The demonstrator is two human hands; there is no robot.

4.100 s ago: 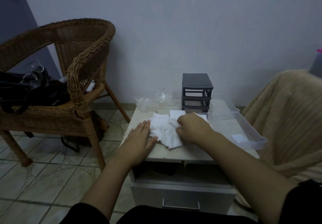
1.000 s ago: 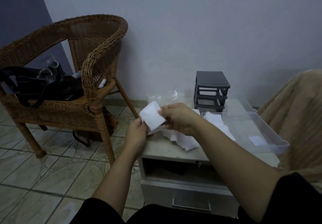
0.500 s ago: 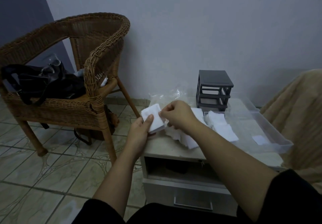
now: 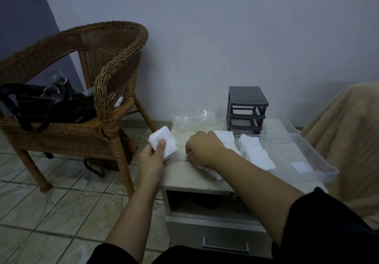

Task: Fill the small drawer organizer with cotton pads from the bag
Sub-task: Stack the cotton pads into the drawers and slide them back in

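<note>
Head view, nearest: the drawer front (image 4: 223, 237) of the small table (image 4: 184, 179) is seen lowest, with an open shelf above it.
Left side: the left hand (image 4: 150, 159) is held just off the table's left edge; a stack of cotton pads (image 4: 164, 142) is pinched between thumb and fingers.
Middle: the right hand (image 4: 202, 148) is lowered onto the table's top, fingers curled over the loose pads (image 4: 225, 138); whether one is pinched cannot be told.
Right side: a clear tray (image 4: 320, 161) is set on the table's right half and overhangs it; more pads lie in its near-left corner.
Back left: the bag (image 4: 190, 120), clear and crumpled, lies on the table's rear edge.
Back: the organizer (image 4: 246, 109), dark grey, stands upright at the table's rear, behind the tray; no pads are seen in it.
Risk: the stack is held beyond the table's edge, so a loosened thumb would likely drop pads on the floor; thin pads may be lifted in clumps, and a crooked stack may be jammed in a narrow drawer.
Writing: none can be read; a white patch (image 4: 301, 166) on the tray looks blank.
</note>
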